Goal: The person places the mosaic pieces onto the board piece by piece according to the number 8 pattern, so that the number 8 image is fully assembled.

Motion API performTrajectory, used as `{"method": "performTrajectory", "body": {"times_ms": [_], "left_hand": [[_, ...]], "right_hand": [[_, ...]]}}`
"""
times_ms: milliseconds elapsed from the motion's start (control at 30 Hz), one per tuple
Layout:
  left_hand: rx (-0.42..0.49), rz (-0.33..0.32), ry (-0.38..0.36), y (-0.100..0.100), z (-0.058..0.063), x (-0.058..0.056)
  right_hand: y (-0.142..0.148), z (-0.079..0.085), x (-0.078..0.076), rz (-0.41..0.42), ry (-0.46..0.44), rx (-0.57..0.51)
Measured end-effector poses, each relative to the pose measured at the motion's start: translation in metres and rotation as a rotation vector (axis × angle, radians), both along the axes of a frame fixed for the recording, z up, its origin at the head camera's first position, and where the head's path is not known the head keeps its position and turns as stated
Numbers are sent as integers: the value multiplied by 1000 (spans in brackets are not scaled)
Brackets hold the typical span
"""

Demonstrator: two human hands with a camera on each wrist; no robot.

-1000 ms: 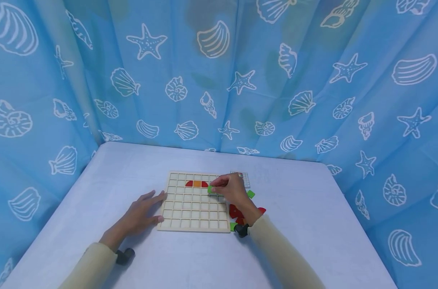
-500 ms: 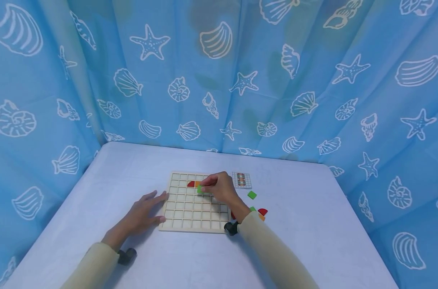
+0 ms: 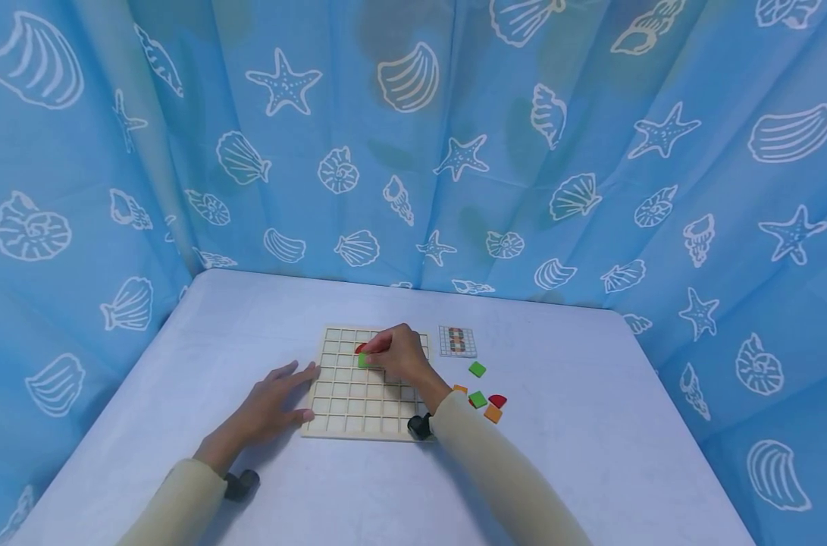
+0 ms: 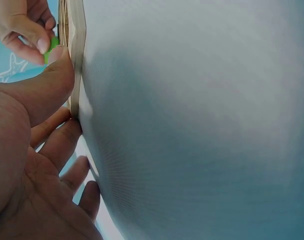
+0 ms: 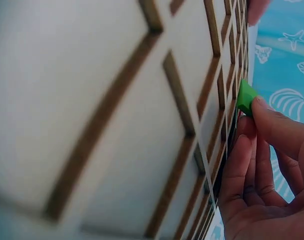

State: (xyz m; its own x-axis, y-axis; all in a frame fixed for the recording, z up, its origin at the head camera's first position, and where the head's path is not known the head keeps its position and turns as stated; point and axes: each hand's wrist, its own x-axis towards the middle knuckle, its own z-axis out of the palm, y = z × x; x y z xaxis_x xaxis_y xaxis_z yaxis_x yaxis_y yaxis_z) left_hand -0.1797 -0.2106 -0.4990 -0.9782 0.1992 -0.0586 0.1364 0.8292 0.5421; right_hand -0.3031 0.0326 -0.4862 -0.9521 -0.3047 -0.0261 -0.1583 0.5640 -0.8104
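My right hand (image 3: 402, 358) pinches a green square tile (image 3: 363, 360) between thumb and fingertips, over the upper left part of the wooden grid board (image 3: 365, 409). In the right wrist view the green tile (image 5: 245, 96) stands tilted at the grid's ribs. A red piece (image 3: 360, 349) lies in the board's grid just beyond it; the hand covers the pieces to its right. My left hand (image 3: 266, 407) touches the board's left edge with spread, fairly straight fingers. Seen from the left wrist, its thumb (image 4: 52, 82) rests against the board's side.
Right of the board lies a small pattern card (image 3: 457, 341). Loose pieces lie below it: a green tile (image 3: 477, 369), another green tile (image 3: 477, 400), an orange tile (image 3: 493, 413) and a red rounded piece (image 3: 498, 400). A blue shell-print curtain (image 3: 413, 152) hangs behind the white table (image 3: 563, 394).
My right hand has moved left across the board with the green tile, from right of the red and orange row to near its left end. The left hand has stayed at the edge.
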Motion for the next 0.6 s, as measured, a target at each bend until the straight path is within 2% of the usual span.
{"method": "performTrajectory", "body": {"times_ms": [367,600], "left_hand": [[10,0,-4,0,2,1],[6,2,-4,-1,1,1]], "right_hand": [[-15,-5,-4,-5,51,103],[-9,0,0,25,5,94]]}}
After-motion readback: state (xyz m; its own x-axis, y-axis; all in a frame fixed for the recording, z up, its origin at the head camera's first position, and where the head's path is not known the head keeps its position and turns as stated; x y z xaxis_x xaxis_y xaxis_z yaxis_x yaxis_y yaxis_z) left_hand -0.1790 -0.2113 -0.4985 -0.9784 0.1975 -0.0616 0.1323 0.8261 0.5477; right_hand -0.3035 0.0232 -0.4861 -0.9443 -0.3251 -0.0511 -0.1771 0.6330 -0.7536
